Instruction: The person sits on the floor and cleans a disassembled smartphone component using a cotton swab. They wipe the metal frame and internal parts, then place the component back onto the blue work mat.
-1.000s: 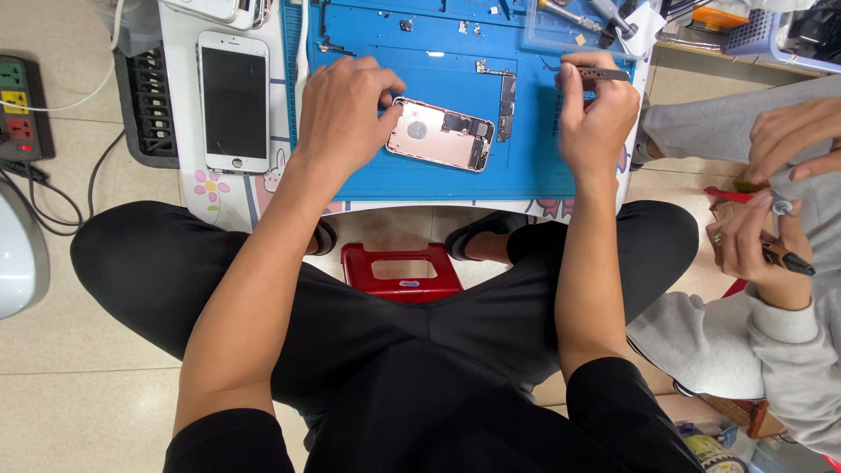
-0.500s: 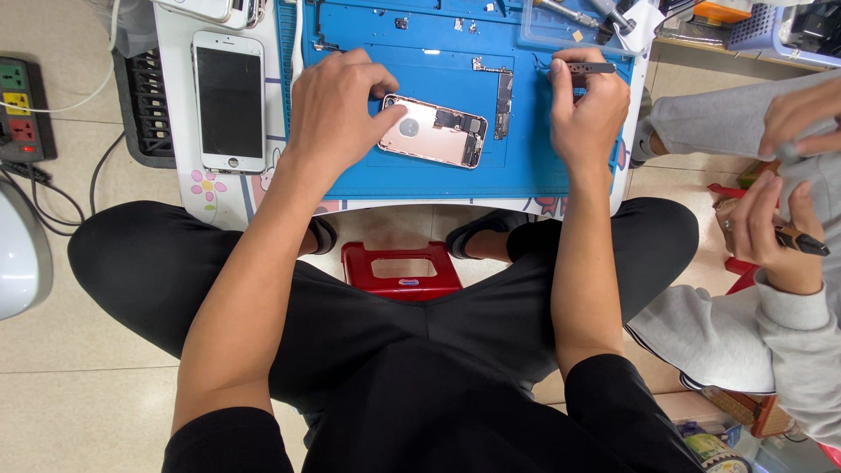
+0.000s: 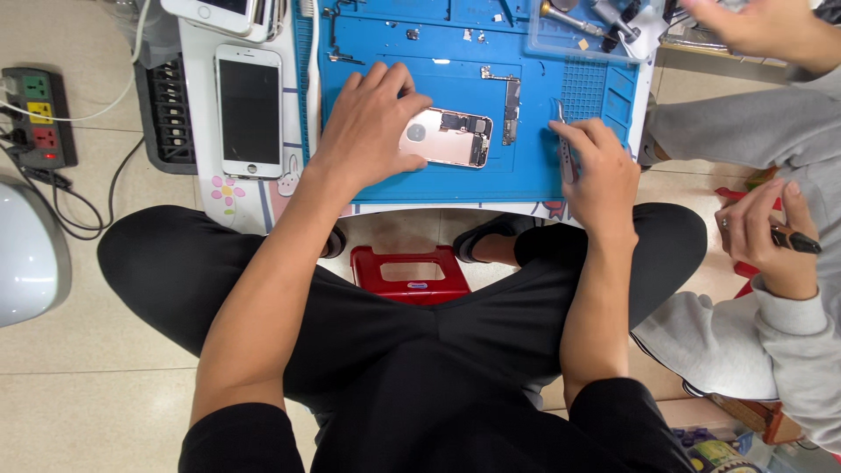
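Beige floor tiles surround a small low table (image 3: pixel 200 188) on which a blue mat (image 3: pixel 526 171) is spread, seen from above over black-clad knees. At the centre of the mat an opened pink phone shell (image 3: pixel 451 137) is laid flat, inner parts showing at its 3 o'clock end. The left hand (image 3: pixel 372 127) is laid over the shell's 9 o'clock end, fingers spread and pressing on it rather than closed around it. A loose circuit board (image 3: pixel 512 98) is seen just beside the shell at 1 o'clock, lying apart from it on the mat. The right hand (image 3: pixel 600 171) is rested on the mat at 3 o'clock from the shell, closed on tweezers (image 3: pixel 562 140), whose tips are pointed toward 12 o'clock and kept apart from shell and board. A white phone (image 3: pixel 250 109) is laid face up on the table at 9 o'clock from the mat. A clear tray (image 3: pixel 596 31) with tools is placed at the mat's 1 o'clock corner. A red stool (image 3: pixel 407 274) is visible between the knees at 6 o'clock. A power strip (image 3: pixel 39 118) is lying on the floor at the far 9 o'clock side. At 3 o'clock a person in grey is seated, one hand (image 3: pixel 766 236) closed on a dark tool.
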